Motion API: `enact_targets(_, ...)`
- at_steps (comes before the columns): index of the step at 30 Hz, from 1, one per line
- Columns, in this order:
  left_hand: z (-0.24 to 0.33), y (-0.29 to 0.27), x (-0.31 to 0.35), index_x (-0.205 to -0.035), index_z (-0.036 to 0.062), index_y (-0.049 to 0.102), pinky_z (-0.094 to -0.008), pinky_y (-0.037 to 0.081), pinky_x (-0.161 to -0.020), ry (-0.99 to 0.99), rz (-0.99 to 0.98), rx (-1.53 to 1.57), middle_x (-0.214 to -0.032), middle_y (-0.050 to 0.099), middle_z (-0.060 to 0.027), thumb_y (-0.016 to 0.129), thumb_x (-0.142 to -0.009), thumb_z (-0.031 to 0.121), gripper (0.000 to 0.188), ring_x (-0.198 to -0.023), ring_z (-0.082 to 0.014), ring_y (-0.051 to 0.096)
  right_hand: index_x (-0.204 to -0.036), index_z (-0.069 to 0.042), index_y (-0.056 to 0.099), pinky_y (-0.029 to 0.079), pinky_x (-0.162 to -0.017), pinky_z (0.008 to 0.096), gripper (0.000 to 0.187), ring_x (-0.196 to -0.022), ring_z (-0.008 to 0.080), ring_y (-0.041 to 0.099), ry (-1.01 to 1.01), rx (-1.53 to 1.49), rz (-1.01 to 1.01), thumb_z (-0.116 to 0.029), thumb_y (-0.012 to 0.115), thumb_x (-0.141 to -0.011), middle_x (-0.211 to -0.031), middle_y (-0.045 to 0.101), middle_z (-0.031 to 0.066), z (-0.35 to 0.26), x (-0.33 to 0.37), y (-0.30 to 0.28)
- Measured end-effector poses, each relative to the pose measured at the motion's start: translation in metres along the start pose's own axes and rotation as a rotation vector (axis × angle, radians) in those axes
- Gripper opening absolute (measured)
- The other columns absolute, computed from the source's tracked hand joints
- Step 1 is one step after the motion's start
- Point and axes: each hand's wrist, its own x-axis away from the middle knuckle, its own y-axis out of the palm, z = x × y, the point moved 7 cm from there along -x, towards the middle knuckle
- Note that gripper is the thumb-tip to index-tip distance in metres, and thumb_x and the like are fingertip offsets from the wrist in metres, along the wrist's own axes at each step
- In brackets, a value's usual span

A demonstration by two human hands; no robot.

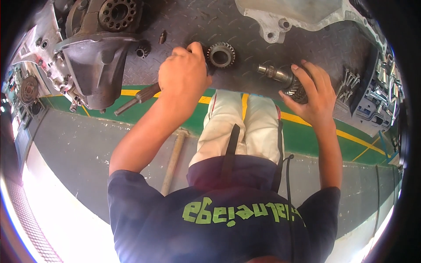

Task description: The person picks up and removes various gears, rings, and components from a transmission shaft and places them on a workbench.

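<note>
My left hand (182, 72) is closed over a splined shaft (147, 93), whose long thin end sticks out to the lower left past my wrist. Most of what lies under that palm is hidden. Just right of my knuckles a ring-shaped gear (221, 55) lies flat on the dark metal bench (252, 48). My right hand (313, 90) curls around the toothed part of a gear shaft (278, 74), thumb on the near side and fingers over the far side. The stepped, narrow end of this shaft points left toward the ring gear.
A large metal housing (94, 65) stands at the left. Near it are a small gear (141, 52) and a small pin (162, 37). A pale casting (302, 13) is at the far right. Bolts (348, 83) and a tool tray (375, 103) lie right of my right hand.
</note>
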Motion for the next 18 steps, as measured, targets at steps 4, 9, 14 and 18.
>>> enact_targets(4,0.003,0.001,0.001,-0.113,0.0043,0.05,-0.0387,0.061,-0.062,-0.012,0.006,-0.044,-0.087,0.067,-0.0171,0.089,-0.075,0.045,0.068,-0.077,-0.0326,0.075,-0.124,-0.014,0.07,0.057,-0.084,0.0408,0.066,-0.103,0.0331,0.066,0.0,-0.004,0.011,-0.026,0.091,-0.062,-0.121,0.066,0.012,-0.001,-0.001,0.0)
enact_targets(9,-0.003,0.004,0.005,-0.121,0.0081,0.049,-0.0428,0.059,-0.06,-0.007,0.035,0.055,-0.088,0.067,-0.0172,0.087,-0.077,0.047,0.07,-0.075,-0.0347,0.074,-0.124,-0.014,0.07,0.057,-0.084,0.0403,0.067,-0.103,0.033,0.066,0.0,-0.003,0.011,-0.027,0.091,-0.062,-0.121,0.066,0.0119,0.0,0.0,0.0)
enact_targets(14,-0.005,0.002,0.016,-0.129,0.0179,0.051,-0.0472,0.058,-0.059,-0.016,0.105,0.131,-0.094,0.064,-0.0191,0.081,-0.082,0.048,0.063,-0.075,-0.038,0.073,-0.125,-0.014,0.07,0.057,-0.085,0.0404,0.068,-0.103,0.0331,0.066,0.003,-0.005,0.011,-0.027,0.091,-0.062,-0.122,0.066,0.0119,0.0,0.001,0.0)
enact_targets(18,0.0,0.0,0.013,-0.128,0.0231,0.053,-0.0474,0.058,-0.058,-0.005,0.142,0.155,-0.098,0.061,-0.02,0.079,-0.085,0.045,0.055,-0.077,-0.0389,0.073,-0.125,-0.014,0.069,0.057,-0.086,0.0412,0.067,-0.104,0.0336,0.066,0.007,-0.003,0.005,-0.027,0.091,-0.063,-0.122,0.066,0.0121,0.0,0.001,0.0)
